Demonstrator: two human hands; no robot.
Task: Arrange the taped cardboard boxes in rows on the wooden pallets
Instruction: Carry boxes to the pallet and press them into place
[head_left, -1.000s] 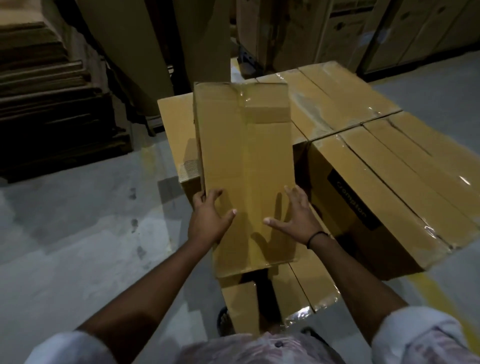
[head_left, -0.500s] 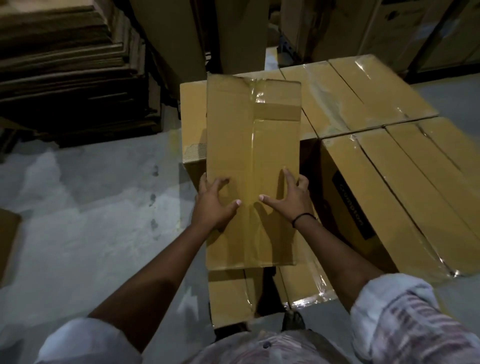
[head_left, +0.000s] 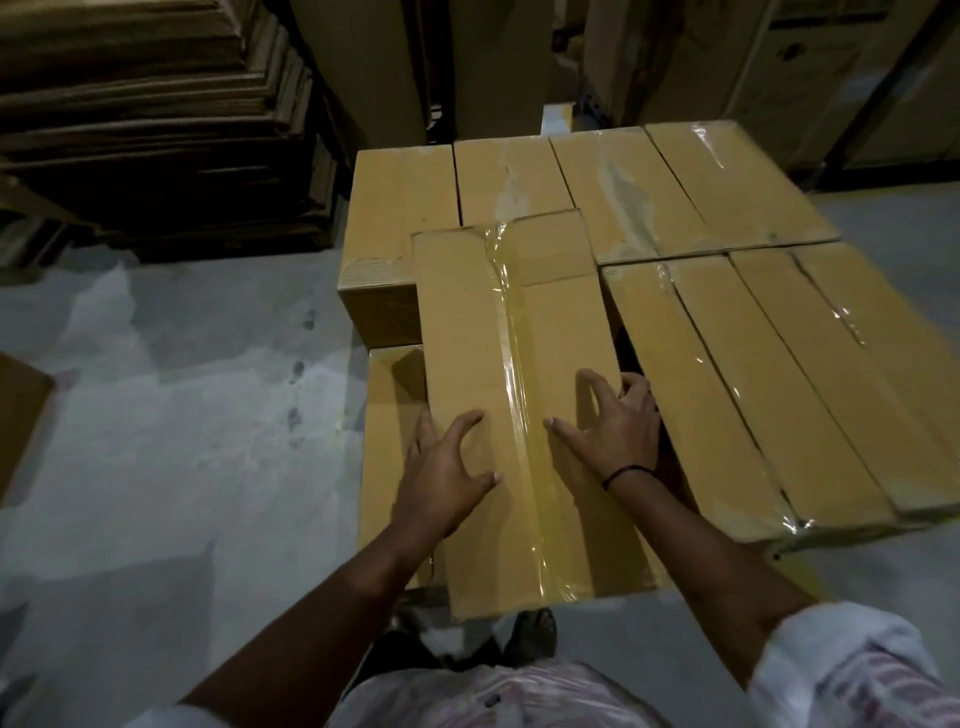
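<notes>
— At the near front of the stack, what do the 2 hands hold?

— 1 taped box (head_left: 519, 415), long and narrow. Its long axis runs straight away from the person, toward the back row (head_left: 597, 192) of boxes. The left hand (head_left: 441, 483) clamps its left edge and the right hand (head_left: 613, 431) its right edge. The thumbs lie on the top face and the outer fingers curl over the sides.

— Where should it go?

— I judge into the dark gap just at its right, beside the right row (head_left: 779, 389). The right hand is nearer to this gap, so its fingers could be pinched there. The far end covers the edge of the back row; whether it touches, I cannot tell.

— And the room?

— Grey concrete floor (head_left: 182, 415), weak light, and a pile of flat cardboard (head_left: 156, 104) at the far left. No wooden pallet is visible.
</notes>
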